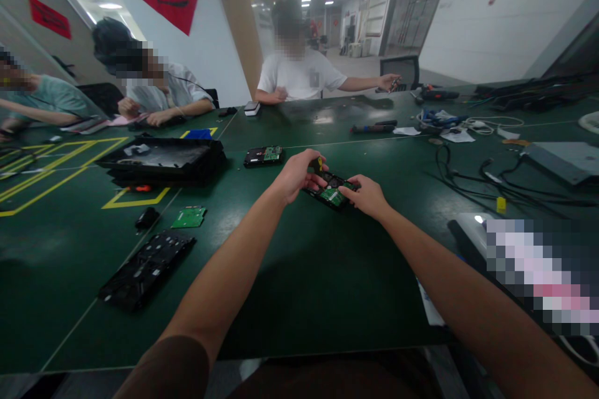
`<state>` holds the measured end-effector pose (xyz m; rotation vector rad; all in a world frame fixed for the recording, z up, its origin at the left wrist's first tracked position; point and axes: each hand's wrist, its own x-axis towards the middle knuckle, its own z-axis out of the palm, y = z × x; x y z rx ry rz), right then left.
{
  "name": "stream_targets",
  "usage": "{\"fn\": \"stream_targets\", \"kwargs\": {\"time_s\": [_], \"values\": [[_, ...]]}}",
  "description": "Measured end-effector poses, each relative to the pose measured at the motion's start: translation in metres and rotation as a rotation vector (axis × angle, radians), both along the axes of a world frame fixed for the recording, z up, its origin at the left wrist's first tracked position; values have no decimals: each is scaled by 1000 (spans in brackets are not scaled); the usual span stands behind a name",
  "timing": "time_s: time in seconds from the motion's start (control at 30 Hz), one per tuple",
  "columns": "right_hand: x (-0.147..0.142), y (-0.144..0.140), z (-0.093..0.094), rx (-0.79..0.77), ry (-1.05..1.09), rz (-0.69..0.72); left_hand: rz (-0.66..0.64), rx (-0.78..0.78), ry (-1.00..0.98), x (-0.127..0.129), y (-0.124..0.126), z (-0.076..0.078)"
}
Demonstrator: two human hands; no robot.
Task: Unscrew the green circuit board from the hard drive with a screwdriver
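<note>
A hard drive with a green circuit board on its upper face lies on the table in front of me. My left hand is at its far left side, fingers closed around a small black-and-yellow tool that looks like a stubby screwdriver. The tool's lower end is hidden by the fingers. At the drive's right edge, my right hand pinches the casing, thumb on top near the board. Another hard drive rests just beyond my left hand.
Left of my arm lie a loose green circuit board, a black drive casing and stacked black trays. Cables, a grey metal box and a power tool occupy the right. Several people sit across the green table.
</note>
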<state>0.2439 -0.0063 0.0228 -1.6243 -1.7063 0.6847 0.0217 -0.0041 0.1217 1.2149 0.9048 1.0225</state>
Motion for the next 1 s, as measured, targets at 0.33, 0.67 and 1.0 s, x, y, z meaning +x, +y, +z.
{"fn": "stream_targets", "kwargs": {"time_s": [0.33, 0.67, 1.0], "values": [[0, 2, -2, 13, -30, -19, -9, 10, -7, 0, 1, -1], [1, 1, -2, 1, 6, 3, -57, -48, -34, 3, -2, -1], [1, 3, -5, -11, -1, -14, -34, -14, 1, -2, 0, 2]]}}
